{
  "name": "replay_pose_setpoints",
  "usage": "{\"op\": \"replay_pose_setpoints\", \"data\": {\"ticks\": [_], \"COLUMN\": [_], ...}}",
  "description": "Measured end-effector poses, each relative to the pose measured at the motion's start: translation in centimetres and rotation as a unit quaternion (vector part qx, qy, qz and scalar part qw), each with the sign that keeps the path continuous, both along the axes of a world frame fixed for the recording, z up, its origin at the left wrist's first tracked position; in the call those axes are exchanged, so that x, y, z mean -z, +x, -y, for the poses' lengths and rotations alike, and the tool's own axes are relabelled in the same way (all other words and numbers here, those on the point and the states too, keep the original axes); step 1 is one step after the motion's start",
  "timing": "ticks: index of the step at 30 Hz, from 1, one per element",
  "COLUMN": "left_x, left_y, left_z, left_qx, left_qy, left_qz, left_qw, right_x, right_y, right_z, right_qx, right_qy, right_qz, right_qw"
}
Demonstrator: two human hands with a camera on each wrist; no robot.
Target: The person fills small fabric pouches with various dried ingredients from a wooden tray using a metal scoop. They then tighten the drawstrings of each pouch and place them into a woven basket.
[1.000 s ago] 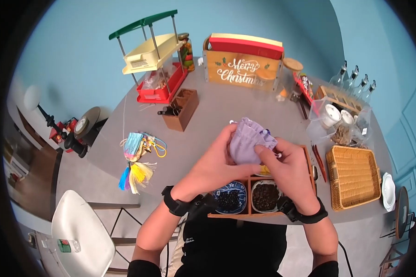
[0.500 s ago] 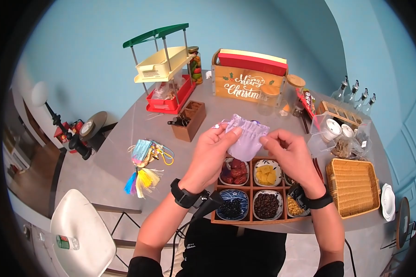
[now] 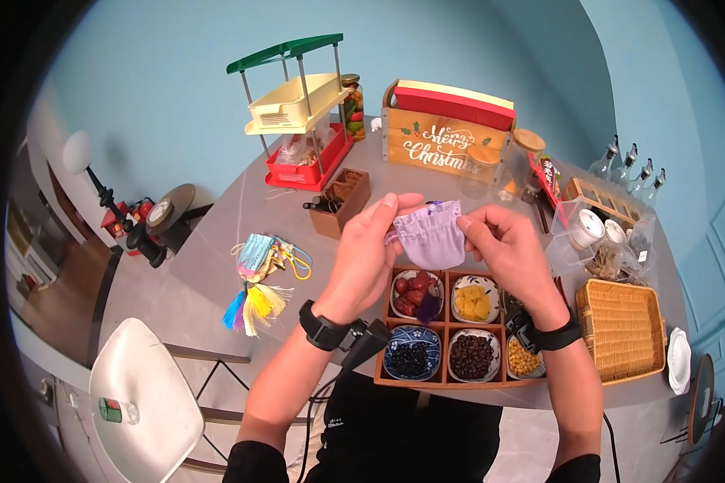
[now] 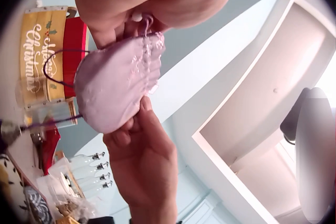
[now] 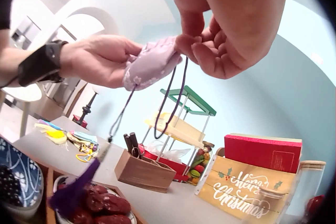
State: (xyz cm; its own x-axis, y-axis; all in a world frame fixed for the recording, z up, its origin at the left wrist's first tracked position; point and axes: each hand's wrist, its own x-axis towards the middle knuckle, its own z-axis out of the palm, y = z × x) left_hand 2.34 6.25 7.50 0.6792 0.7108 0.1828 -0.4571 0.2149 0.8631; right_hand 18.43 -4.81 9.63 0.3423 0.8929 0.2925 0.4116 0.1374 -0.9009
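A small lilac drawstring pouch (image 3: 431, 237) is held up over the divided wooden tray (image 3: 449, 380). My left hand (image 3: 366, 256) grips its left side, the thumb apart from the fingers. At the opposite upper edge, my right hand (image 3: 509, 249) pinches the fabric between thumb and fingertips. The left wrist view shows the pouch (image 4: 113, 85) broadside, with a dark cord loop beside it. From its cord a purple tassel (image 5: 76, 187) dangles over a bowl of red dates (image 5: 107, 208). The inside of the pouch is hidden.
Bowls of yellow slices (image 3: 471, 302), dark beans (image 3: 473, 357) and black berries (image 3: 411, 358) fill tray compartments. Tasselled sachets (image 3: 258, 282) lie left, a wicker basket (image 3: 620, 330) right. Behind stand a wooden holder (image 3: 341, 205), a tiered stand (image 3: 298, 121) and a Christmas crate (image 3: 443, 145).
The pouch, bunched between both hands a second ago, is now spread flat with its gathered edge upward. The purple tassel has come into view over the dates. The head view has shifted slightly.
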Motion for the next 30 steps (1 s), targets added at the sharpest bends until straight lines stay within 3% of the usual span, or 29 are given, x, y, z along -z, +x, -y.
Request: {"op": "replay_pose_setpoints", "data": {"ticks": [5, 7, 17, 24, 30], "left_x": [0.2, 0.3, -0.9, -3.1, -3.6], "left_y": [-0.7, -1.6, -2.0, -3.7, -6.4], "left_z": [-0.3, -1.0, -1.3, -2.4, -4.6], "left_qx": [0.037, 0.036, 0.055, 0.056, 0.060], "left_qy": [-0.044, 0.101, 0.228, 0.290, 0.372], "left_qz": [0.033, -0.058, -0.163, -0.273, -0.365], "left_qw": [0.998, 0.992, 0.958, 0.915, 0.851], "right_x": [0.1, -0.1, 0.6, 0.1, 1.8], "right_y": [0.3, 0.9, 1.1, 2.7, 4.1], "right_z": [0.1, 0.4, 0.7, 2.2, 3.4], "right_qx": [0.010, 0.011, 0.016, 0.011, 0.002], "right_qy": [0.041, 0.041, 0.047, 0.043, 0.020], "right_qz": [-0.039, -0.032, -0.027, -0.066, -0.048], "right_qw": [0.998, 0.999, 0.998, 0.997, 0.999]}}
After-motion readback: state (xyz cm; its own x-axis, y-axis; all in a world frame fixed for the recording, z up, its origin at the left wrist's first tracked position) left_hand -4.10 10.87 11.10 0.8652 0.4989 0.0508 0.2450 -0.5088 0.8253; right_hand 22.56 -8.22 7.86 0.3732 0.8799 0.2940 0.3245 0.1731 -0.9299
